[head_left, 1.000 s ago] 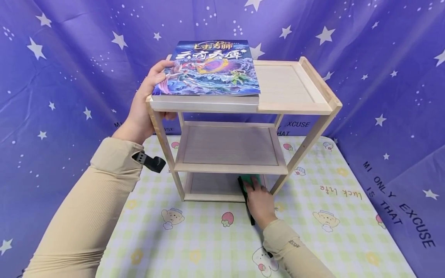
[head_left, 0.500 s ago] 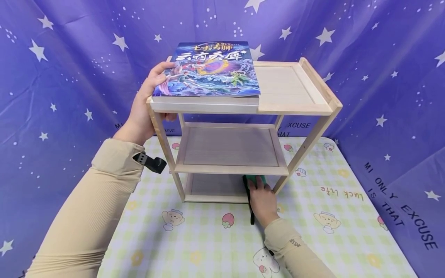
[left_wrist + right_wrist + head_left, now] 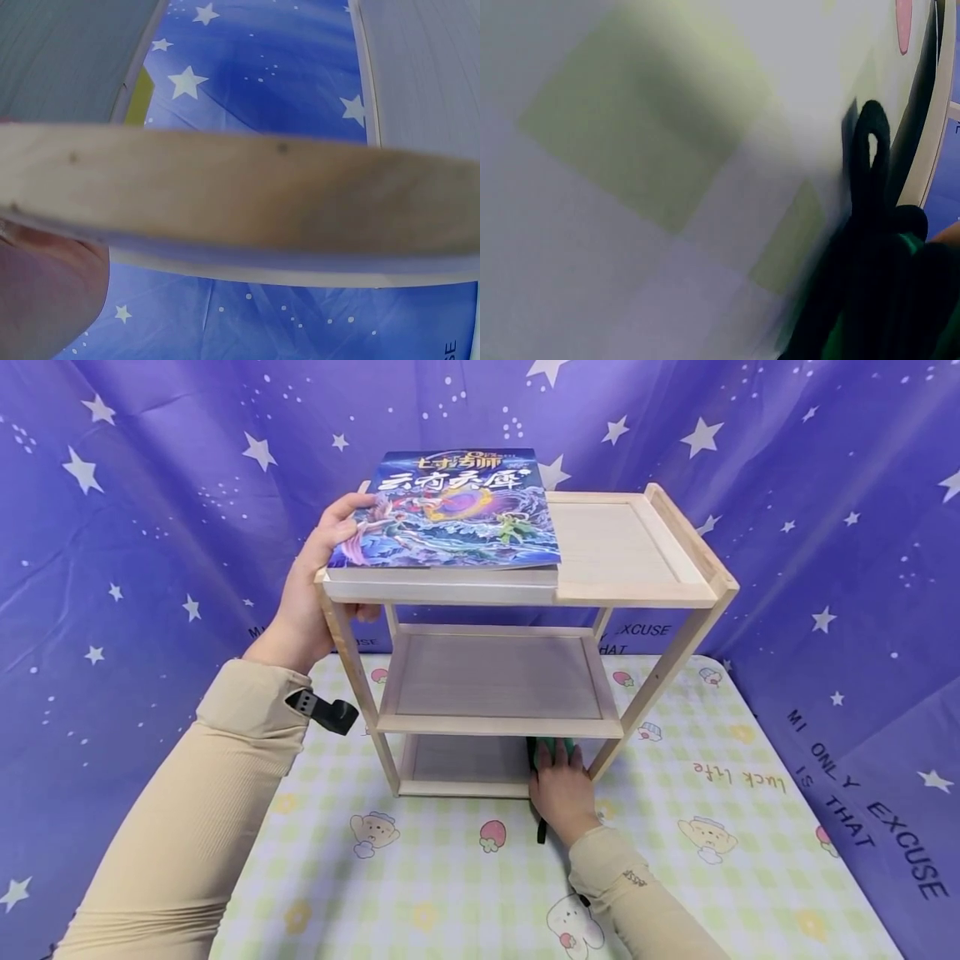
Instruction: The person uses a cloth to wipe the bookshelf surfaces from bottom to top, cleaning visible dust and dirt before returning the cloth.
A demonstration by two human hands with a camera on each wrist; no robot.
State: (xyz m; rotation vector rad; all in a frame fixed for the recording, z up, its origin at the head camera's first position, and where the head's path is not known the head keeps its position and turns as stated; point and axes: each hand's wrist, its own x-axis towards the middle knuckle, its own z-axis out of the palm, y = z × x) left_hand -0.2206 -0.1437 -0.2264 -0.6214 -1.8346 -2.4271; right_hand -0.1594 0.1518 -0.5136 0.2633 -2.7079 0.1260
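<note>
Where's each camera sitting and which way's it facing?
Head: head-worn, facing forward and down at the wooden rack; left grip, right grip, both sleeves show.
Left wrist: on that wrist, facing a blurred post, starry curtain behind; part of the left grip shows.
Right wrist: on that wrist, facing the checkered cloth and black loop; maybe skin at right edge.
Head and left wrist share rack and curtain.

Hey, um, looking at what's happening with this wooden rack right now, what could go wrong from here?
The book reaches the front edge of the top shelf, so a jolt might slide it off. The right hand, holding the green item, reaches in under the middle shelf and could bump it. The black strap sticks out before the bottom shelf and might snag.
</note>
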